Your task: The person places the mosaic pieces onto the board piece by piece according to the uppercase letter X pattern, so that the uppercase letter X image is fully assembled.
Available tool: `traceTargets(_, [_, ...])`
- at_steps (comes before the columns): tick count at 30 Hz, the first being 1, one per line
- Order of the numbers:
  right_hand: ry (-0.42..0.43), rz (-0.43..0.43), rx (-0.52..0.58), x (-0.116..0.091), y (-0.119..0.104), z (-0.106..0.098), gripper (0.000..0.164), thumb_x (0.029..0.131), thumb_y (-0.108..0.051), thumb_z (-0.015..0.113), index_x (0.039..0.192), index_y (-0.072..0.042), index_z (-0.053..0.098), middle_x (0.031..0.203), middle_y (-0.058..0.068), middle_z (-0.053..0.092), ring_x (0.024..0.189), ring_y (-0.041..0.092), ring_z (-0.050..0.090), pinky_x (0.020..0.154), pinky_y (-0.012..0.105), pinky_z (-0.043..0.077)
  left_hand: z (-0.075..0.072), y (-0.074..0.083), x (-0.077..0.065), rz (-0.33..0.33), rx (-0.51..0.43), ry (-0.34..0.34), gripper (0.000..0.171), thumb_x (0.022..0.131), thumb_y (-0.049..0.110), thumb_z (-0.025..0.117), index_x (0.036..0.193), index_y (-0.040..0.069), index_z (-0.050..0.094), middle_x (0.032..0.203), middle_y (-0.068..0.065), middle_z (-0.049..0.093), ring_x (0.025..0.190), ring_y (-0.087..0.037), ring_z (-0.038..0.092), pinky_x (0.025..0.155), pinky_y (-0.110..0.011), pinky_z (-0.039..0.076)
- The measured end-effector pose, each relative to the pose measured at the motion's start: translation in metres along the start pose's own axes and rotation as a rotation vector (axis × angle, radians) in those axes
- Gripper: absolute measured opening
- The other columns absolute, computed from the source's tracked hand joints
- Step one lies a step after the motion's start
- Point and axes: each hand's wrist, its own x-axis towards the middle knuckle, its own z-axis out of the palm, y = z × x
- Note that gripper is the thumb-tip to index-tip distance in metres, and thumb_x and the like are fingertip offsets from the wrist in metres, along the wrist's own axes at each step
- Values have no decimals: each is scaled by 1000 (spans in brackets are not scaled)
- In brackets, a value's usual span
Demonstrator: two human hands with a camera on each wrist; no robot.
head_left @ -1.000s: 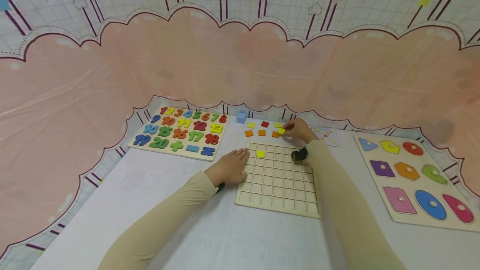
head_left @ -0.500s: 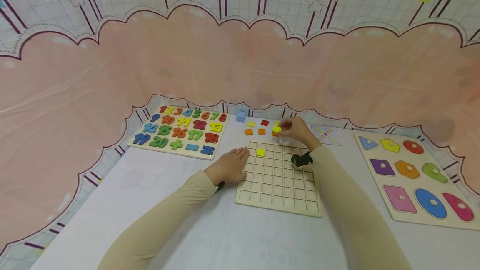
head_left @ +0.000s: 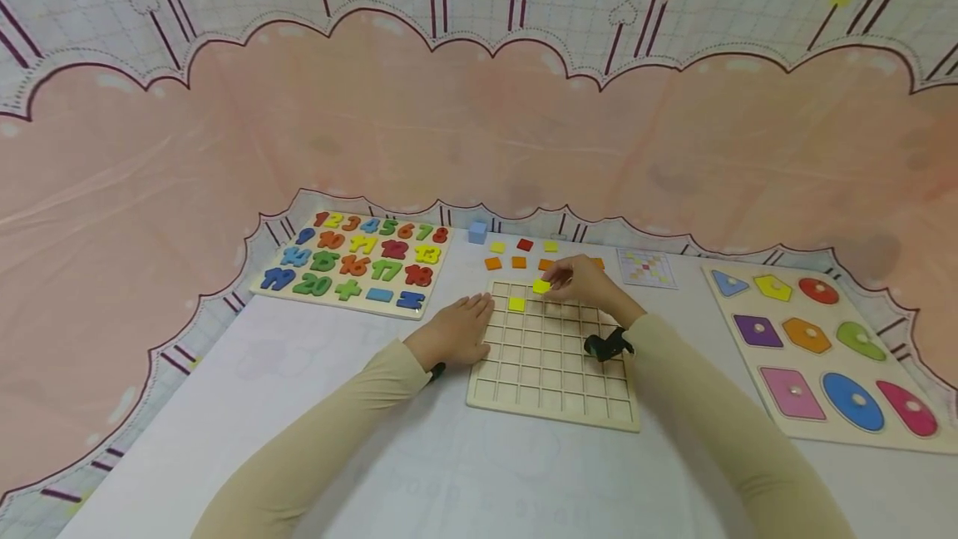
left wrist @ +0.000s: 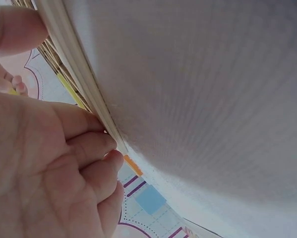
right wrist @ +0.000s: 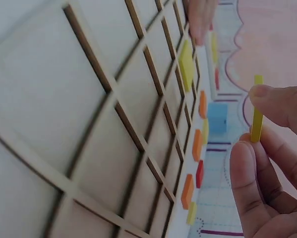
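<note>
In the head view, my left hand (head_left: 458, 329) rests with fingers extended along the left edge of a wooden grid board (head_left: 554, 385). The left wrist view shows those fingers touching the board's side (left wrist: 84, 74). My right hand (head_left: 587, 283) pinches a yellow square tile (head_left: 540, 286) above the board's far edge. Seen edge-on in the right wrist view, this tile (right wrist: 257, 109) sits between thumb and fingers, raised off the grid. Another yellow tile (head_left: 516, 304) lies in a cell near the board's far left corner.
Behind the board lie several loose tiles, among them an orange tile (head_left: 492, 264) and a red tile (head_left: 525, 245). A blue cube (head_left: 477, 232) and a pattern card (head_left: 647, 268) flank them. A number puzzle (head_left: 352, 306) is at left, a shape puzzle (head_left: 831, 360) at right.
My right hand has carried the yellow tile from among the loose tiles toward me, over the board's far edge, uncovering an orange tile behind it. The left hand stays at the board's edge.
</note>
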Motion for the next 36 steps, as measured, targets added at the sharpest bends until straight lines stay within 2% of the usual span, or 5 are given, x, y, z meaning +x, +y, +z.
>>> traceTargets(9, [-64,-23,-73,-6,2,12,19,75,-10,77,92,-1,71,82,9,68,70,11,58,67,23,52,-1,0,0,2,8,1,73,95,40,46,150,1,17,158,-12,16,147,-24,16,121,-35,15])
traceTargets(13, [-94,-55,-64,-5,6,15,19,74,-10,78,90,0,71,81,11,69,69,10,59,65,22,52,-2,-1,-1,1,-4,0,73,94,40,47,149,1,18,158,-12,17,147,-24,16,121,-35,15])
traceTargets(24, [-138,66,-66,-7,5,23,16,74,-8,78,87,-2,73,79,6,68,68,10,56,65,21,50,1,-1,3,-1,-4,-8,74,94,41,46,150,2,16,158,-11,15,147,-24,15,121,-35,15])
traceTargets(31, [-148,76,-91,-5,5,24,16,74,-8,78,88,-3,73,79,4,68,68,10,55,65,20,49,0,-1,2,-1,-13,-7,74,94,41,46,150,2,17,158,-11,16,147,-23,15,121,-35,15])
traceTargets(36, [-166,78,-70,-3,6,24,23,72,-11,80,92,-2,73,82,5,69,70,9,56,67,20,49,0,0,1,-1,-23,-4,74,94,40,47,150,2,17,158,-11,16,147,-24,15,121,-35,15])
